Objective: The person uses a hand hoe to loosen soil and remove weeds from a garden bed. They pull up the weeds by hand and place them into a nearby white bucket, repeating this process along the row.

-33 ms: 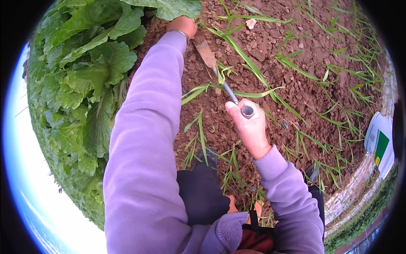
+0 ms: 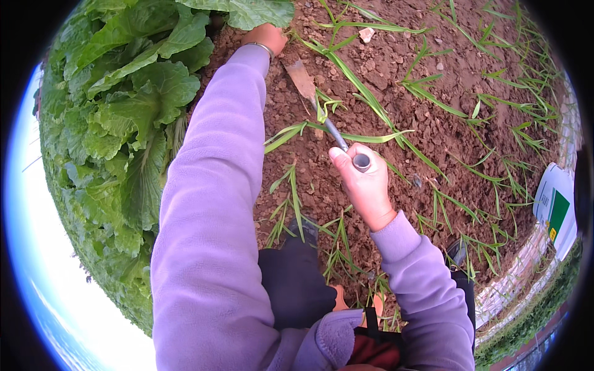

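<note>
My right hand [image 2: 369,188] is closed around the hollow metal handle of a narrow trowel [image 2: 301,79]. The trowel slants up and to the left, its flat, soil-coloured blade resting on the reddish-brown soil [image 2: 383,80]. Beyond the blade's tip my left hand [image 2: 267,39] reaches down beside a leafy green plant [image 2: 263,11] at the top. The leaf and my own wrist hide its fingers, so what it touches does not show. Long-leaved green seedlings [image 2: 356,80] lie across the soil beside the trowel, one pale green shoot against its shaft.
Dense leafy greens [image 2: 136,123] fill the left side. More grass-like seedlings [image 2: 427,93] stand in the soil to the right. A white container [image 2: 552,207] with a green patch is at the right edge. A pale stone [image 2: 367,34] lies near the top.
My left forearm has shifted very slightly to the left. My right hand and the trowel look the same.
</note>
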Demonstrator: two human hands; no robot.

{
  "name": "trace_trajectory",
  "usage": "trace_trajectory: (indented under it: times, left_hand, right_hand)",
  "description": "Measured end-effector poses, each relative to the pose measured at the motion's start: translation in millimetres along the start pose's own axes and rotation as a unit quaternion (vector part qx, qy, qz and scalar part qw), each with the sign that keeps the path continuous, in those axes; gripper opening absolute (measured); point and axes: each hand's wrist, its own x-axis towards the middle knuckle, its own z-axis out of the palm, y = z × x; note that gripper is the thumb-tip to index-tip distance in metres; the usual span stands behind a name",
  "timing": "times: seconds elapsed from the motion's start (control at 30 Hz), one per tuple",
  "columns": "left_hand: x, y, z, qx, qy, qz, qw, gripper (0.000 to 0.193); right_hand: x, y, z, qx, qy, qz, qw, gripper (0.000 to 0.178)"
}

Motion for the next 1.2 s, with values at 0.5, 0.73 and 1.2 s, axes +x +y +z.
trace_trajectory:
  times: [0.5, 0.73, 1.2]
  left_hand:
    - [-1, -3, -2, 0.061, -0.043, 0.029, 0.997, 0.041]
    - [-1, 1, -8, 0.046, -0.037, -0.027, 0.998, 0.037]
    - [14, -111, 17, 0.039, 0.335, 0.020, 0.941, 0.059]
  right_hand:
    - [26, 16, -7, -0.174, -0.025, -0.111, 0.978, 0.037]
    - [40, 18, 8, -0.017, -0.009, -0.032, 0.999, 0.035]
    - [7, -16, 6, -0.091, -0.041, -0.090, 0.991, 0.036]
